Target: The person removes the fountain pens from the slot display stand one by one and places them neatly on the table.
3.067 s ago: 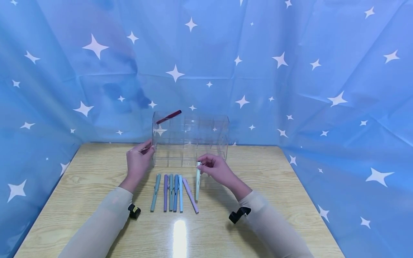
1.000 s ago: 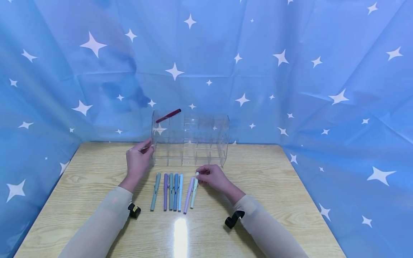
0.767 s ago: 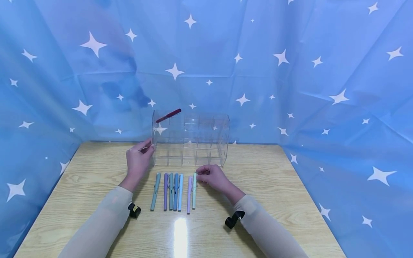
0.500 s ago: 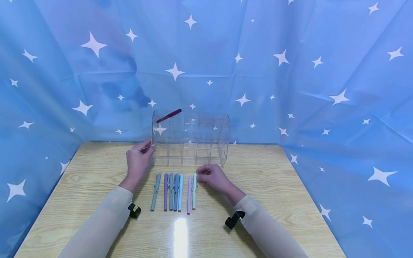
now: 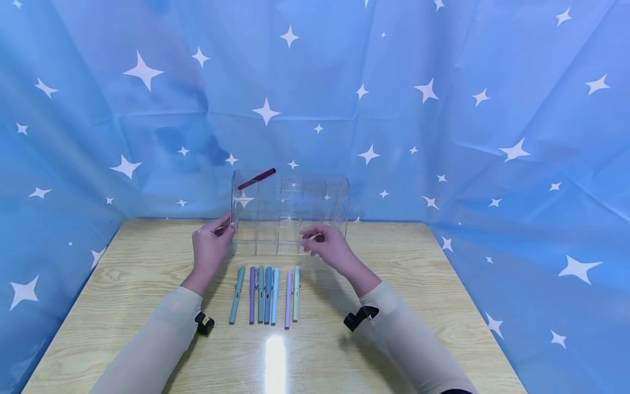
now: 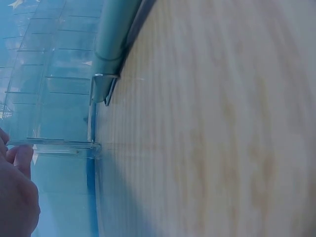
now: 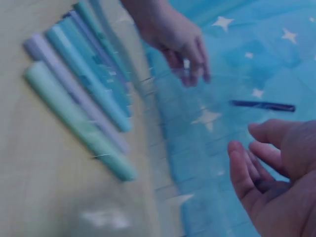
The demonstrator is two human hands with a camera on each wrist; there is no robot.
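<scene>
A clear divided organizer (image 5: pixel 268 241) stands at the back of the table. My left hand (image 5: pixel 210 245) holds its left side wall; in the left wrist view the thumb (image 6: pixel 23 159) lies against the transparent edge. My right hand (image 5: pixel 331 247) is raised in front of the organizer's right part, fingers loosely bent and holding nothing, as the right wrist view confirms. Below it a mint green pen (image 5: pixel 296 295) lies beside a lilac pen (image 5: pixel 288 301). Further left lie a light blue pen (image 5: pixel 275 298), a blue pen (image 5: pixel 268 298) and several others.
A dark red pen (image 5: pixel 257 179) lies slanted at the organizer's upper left. The leftmost teal pen (image 5: pixel 237 295) lies apart from the row. A blue curtain with white stars (image 5: pixel 315 82) hangs behind and beside the wooden table (image 5: pixel 418 328).
My right hand has set the mint pen down beside the lilac one, which was straightened, then let go and moved up toward the organizer. My left hand has stayed in place.
</scene>
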